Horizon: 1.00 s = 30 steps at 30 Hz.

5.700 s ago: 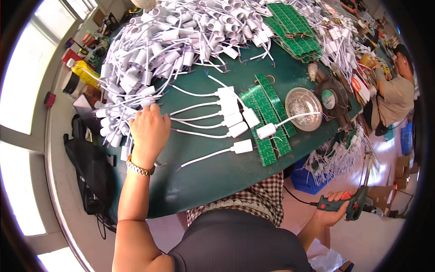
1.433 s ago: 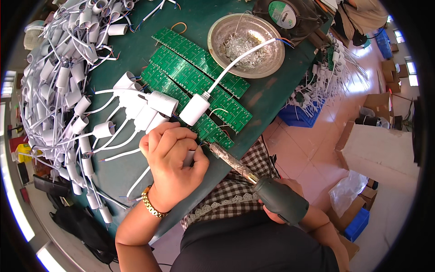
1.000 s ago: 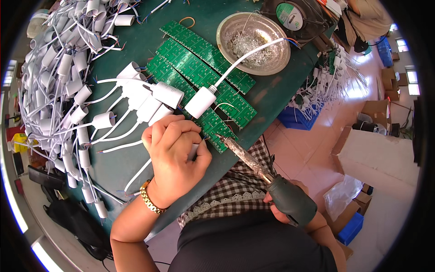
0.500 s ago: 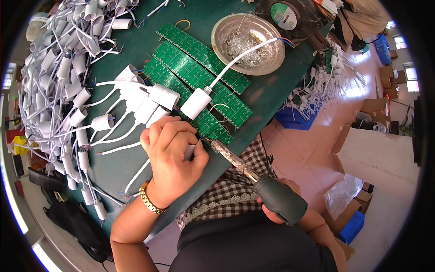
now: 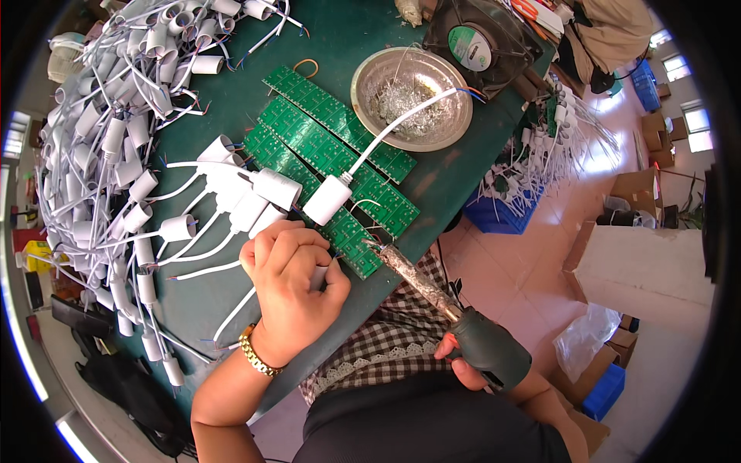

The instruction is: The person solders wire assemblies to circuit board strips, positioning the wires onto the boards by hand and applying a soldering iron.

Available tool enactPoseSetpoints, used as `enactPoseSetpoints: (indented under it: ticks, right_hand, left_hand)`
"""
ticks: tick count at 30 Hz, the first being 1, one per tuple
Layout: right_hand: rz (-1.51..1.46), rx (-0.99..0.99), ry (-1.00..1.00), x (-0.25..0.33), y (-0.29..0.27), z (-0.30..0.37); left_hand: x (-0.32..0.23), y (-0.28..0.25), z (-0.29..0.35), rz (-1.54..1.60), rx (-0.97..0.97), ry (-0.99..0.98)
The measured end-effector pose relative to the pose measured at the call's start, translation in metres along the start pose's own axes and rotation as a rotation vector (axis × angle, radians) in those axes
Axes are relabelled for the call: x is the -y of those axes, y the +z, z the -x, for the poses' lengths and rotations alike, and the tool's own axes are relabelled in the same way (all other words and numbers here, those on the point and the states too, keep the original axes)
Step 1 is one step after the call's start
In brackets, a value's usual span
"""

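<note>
My left hand (image 5: 297, 285) is closed at the near edge of the green circuit boards, its fingers curled round a white cylindrical socket (image 5: 317, 278) that is mostly hidden. A thin wire end shows beside the fingertips. My right hand (image 5: 461, 369) grips a soldering iron (image 5: 494, 351) by its dark handle. The iron's crusted tip points up and left over the nearest circuit board (image 5: 356, 245), a little right of my left fingers. Another white socket with a cable (image 5: 328, 201) lies across the boards. Several more white sockets (image 5: 251, 197) are bunched beyond my left hand.
A big heap of white sockets with cables (image 5: 116, 154) covers the table's left side. Beyond the boards stand a metal bowl of solder scraps (image 5: 413, 100) and a black fan (image 5: 482, 42). A blue crate (image 5: 502, 212) of wired parts is on the floor at right.
The soldering iron has drawn back to the right, its tip now farther from my left fingers. My left hand keeps its closed hold. The whole view has shifted slightly.
</note>
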State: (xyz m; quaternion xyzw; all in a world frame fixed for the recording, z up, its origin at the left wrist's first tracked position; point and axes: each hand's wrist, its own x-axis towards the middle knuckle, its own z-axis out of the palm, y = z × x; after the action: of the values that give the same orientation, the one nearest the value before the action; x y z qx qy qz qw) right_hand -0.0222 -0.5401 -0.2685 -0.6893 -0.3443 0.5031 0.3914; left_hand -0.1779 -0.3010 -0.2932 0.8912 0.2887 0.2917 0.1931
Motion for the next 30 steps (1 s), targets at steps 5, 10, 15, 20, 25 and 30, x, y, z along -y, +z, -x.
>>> enactPoseSetpoints:
  ticks: [5,10,15,20,25,30]
  right_hand:
    - [0.081,0.048,-0.071,0.013,0.001,-0.007]
    - [0.179,-0.011,-0.306,-0.003,0.004,-0.014]
    - [0.223,0.01,-0.379,-0.012,0.003,-0.016]
    - [-0.433,0.002,-0.291,-0.011,0.011,-0.013]
    - [-0.424,0.019,-0.28,-0.013,0.011,-0.01]
    - [-0.21,0.028,-0.303,-0.027,0.016,-0.012]
  left_hand:
    - [0.001,0.0,-0.001,0.001,0.008,0.001]
    - [0.001,-0.001,-0.001,0.009,0.017,-0.002]
    - [-0.002,-0.004,-0.003,-0.029,0.049,0.005]
    - [0.0,-0.008,-0.004,0.013,0.08,0.021]
    - [0.003,-0.007,-0.004,0.007,0.075,0.037]
    - [0.003,-0.008,-0.004,0.011,0.079,0.024]
